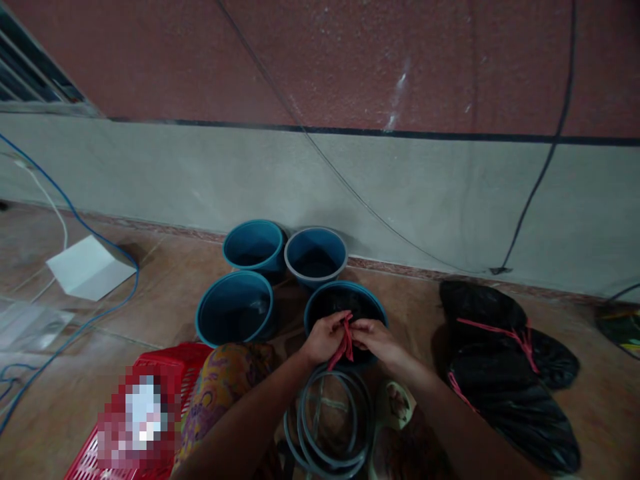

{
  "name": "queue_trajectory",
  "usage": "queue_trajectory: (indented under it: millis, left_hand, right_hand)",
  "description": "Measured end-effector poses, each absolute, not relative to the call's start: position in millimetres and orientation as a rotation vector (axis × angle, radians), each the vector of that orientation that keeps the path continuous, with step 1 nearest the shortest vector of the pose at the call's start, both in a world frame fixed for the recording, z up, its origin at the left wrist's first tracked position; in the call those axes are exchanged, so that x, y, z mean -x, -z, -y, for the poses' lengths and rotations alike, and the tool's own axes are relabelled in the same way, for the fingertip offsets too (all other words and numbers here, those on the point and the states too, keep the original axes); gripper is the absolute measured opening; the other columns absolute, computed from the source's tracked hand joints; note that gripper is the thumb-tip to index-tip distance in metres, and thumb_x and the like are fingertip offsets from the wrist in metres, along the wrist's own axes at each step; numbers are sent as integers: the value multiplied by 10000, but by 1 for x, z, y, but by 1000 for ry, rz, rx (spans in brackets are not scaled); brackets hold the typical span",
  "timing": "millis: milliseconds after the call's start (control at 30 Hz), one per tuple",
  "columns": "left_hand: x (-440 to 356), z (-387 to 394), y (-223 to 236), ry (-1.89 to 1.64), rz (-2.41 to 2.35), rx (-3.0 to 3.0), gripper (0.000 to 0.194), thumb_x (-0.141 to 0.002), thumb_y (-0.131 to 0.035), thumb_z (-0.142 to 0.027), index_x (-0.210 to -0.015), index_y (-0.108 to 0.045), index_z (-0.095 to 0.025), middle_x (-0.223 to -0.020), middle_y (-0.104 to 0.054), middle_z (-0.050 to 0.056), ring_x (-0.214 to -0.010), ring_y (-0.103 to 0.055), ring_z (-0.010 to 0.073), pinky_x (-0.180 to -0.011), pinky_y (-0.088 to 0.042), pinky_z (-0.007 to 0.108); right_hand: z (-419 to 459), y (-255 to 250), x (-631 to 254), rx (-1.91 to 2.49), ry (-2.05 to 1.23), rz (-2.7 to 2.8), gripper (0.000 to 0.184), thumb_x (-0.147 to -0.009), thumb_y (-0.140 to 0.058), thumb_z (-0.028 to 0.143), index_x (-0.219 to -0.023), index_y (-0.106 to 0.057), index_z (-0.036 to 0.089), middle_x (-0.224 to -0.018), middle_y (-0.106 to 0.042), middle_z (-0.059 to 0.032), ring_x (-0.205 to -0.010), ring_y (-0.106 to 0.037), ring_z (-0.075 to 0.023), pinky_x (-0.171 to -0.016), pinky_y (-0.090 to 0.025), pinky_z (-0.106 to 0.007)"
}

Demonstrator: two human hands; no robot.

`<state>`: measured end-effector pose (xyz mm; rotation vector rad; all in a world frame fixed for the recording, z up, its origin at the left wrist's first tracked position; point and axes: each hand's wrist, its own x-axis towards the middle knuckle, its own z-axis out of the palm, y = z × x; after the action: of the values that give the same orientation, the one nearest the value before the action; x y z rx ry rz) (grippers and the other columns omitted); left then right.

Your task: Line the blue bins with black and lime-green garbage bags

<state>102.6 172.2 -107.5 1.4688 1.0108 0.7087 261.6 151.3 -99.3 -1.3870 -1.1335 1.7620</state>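
Note:
My left hand [325, 338] and my right hand [373, 335] meet over the nearest right blue bucket [345, 287]. Between their fingertips is a pink plastic string [345, 343], pinched by both, with loose ends hanging down. Dark material, perhaps a black bag, shows inside this bucket behind my hands; I cannot make out its shape. Just below, a coil of grey hose or rings [330, 427] lies by my feet.
Three more buckets stand close by: a back left one [254, 243], a grey-rimmed one [316, 253] and a front left one [235, 307]. Black bags tied with pink string [510, 360] lie right. A red basket [170, 363], blue cable [107, 310] and white folded sheet [93, 267] are left.

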Motion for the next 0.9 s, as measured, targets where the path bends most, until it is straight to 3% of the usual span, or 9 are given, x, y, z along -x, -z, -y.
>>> queue_trajectory:
  millis: [200, 367, 500, 600, 733, 900]
  left_hand:
    - [-101, -169, 101, -639, -1066, -1645, 326, -810, -577, -236, -1120, -657, -175, -948, -710, 49, -840, -645, 165, -791, -511, 254]
    - [-102, -167, 103, -582, -1173, -1743, 292, -813, -519, -176, -1049, -687, -209, -875, -714, 20, -804, -647, 148, -769, -498, 231]
    - [-102, -169, 110, -525, -1297, -1805, 245, -831, -482, -165, -899, -712, -215, -821, -709, 25, -787, -640, 146, -738, -471, 221]
    - [-102, -170, 114, -510, -1320, -1826, 256, -853, -454, -176, -818, -707, -198, -772, -691, 29, -721, -617, 137, -683, -440, 217]
    - [-101, -171, 115, -502, -1214, -1776, 276, -860, -452, -208, -743, -698, -163, -622, -592, -8, -601, -517, 102, -583, -374, 197]
    - [-100, -172, 117, -563, -1114, -1575, 303, -857, -484, -326, -826, -717, -134, -603, -525, -29, -584, -438, 86, -541, -333, 189]
  right_hand:
    - [-150, 108, -263, 1421, -1653, 1200, 220, -718, -605, 376, -698, -639, 159, -652, -617, 5, -598, -540, -111, -584, -409, -230]
    - [-150, 117, -272, 1608, -1444, 1404, 215, -730, -513, 342, -605, -599, 190, -583, -589, 3, -564, -533, -127, -571, -414, -243]
    - [-151, 113, -280, 1732, -1257, 1628, 208, -743, -471, 291, -609, -596, 195, -584, -584, -1, -556, -504, -119, -514, -341, -222]
    - [-154, 105, -284, 1757, -1327, 1595, 221, -752, -483, 314, -617, -599, 184, -560, -564, 5, -528, -487, -113, -488, -315, -221]
    - [-159, 98, -291, 1750, -1474, 1338, 257, -718, -589, 415, -688, -640, 165, -577, -598, 5, -526, -510, -116, -506, -363, -230]
    - [-163, 91, -298, 1647, -1580, 1206, 404, -596, -735, 471, -841, -654, 161, -659, -646, -11, -595, -572, -138, -568, -426, -256]
